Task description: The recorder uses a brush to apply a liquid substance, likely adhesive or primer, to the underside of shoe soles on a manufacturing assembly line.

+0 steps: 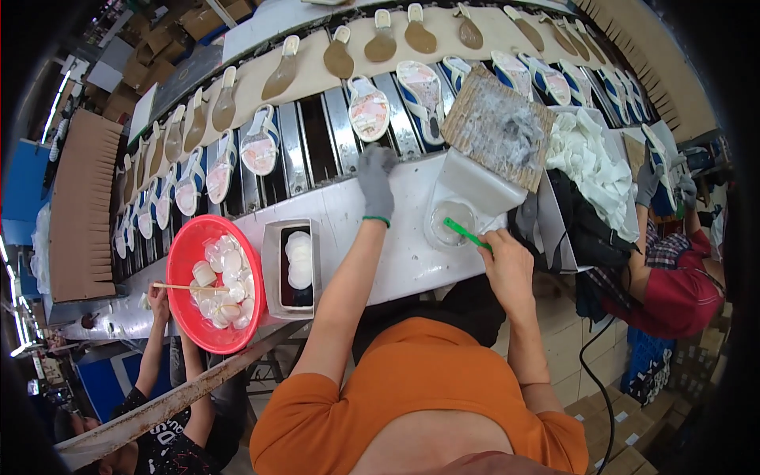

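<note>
In my bare right hand (507, 261) is a slim green brush (469, 234), pinched near its end. The brush head dips into a round clear dish (445, 229) of pale liquid on the white worktop. My left hand (377, 184), in a grey glove with a green cuff, reaches to the conveyor's near edge. Its fingers are too indistinct to read. Just beyond them lies a sandal (369, 111) with a pinkish, patchy sole and white straps; I cannot tell whether they touch. A larger similar sandal (421, 95) lies to its right.
More sandals and brown soles (381, 43) line the roller conveyor (321, 142). A smeared board (500, 115) leans behind the dish. Left are a grey tray (273, 269) with white discs and a red basin (178, 273). A co-worker's hand (158, 302) holds a stick over the basin; another works right.
</note>
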Tool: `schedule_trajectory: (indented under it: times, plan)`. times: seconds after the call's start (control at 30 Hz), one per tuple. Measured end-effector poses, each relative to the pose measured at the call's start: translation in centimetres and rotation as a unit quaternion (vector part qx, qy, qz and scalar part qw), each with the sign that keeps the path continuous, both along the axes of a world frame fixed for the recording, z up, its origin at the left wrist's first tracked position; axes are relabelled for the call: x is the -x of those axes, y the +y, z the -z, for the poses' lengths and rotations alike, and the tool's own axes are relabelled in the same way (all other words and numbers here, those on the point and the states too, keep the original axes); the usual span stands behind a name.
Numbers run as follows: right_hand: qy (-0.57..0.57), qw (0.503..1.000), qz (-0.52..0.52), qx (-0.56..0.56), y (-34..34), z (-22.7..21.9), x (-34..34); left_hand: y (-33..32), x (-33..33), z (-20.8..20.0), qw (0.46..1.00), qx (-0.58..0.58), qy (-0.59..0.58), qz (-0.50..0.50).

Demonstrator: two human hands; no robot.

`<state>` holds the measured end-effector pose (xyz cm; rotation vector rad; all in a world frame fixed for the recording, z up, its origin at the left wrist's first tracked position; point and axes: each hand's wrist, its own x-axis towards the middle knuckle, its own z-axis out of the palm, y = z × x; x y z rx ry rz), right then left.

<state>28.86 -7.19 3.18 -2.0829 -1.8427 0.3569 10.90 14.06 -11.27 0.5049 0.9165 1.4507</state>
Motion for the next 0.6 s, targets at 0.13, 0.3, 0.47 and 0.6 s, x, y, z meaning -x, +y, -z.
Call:
schedule_trajectory:
  times: [0.13, 0.3, 0.47, 0.6]
  plan:
    - [-0.003, 1.0, -0.012, 0.011, 0.3, 0.2, 0.0, 1.5, -3.8, -0.6, 0.98, -0.08, 0.152, 0.1]
    - [0.017, 1.0, -0.013, 0.014, 0.2, 0.3, -0.2, 8.8, -7.6, -0.9, 0.931, -0.082, 0.345, 0.088]
    - [0.034, 0.999, -0.015, 0.017, 0.3, 0.0, -0.5, 17.4, -9.1, -1.1, 0.93, 0.062, 0.35, 0.093]
    - [0.091, 0.995, -0.028, 0.04, 0.8, 0.0, -1.4, 20.6, -8.7, 0.2, 0.941, 0.008, 0.283, 0.184]
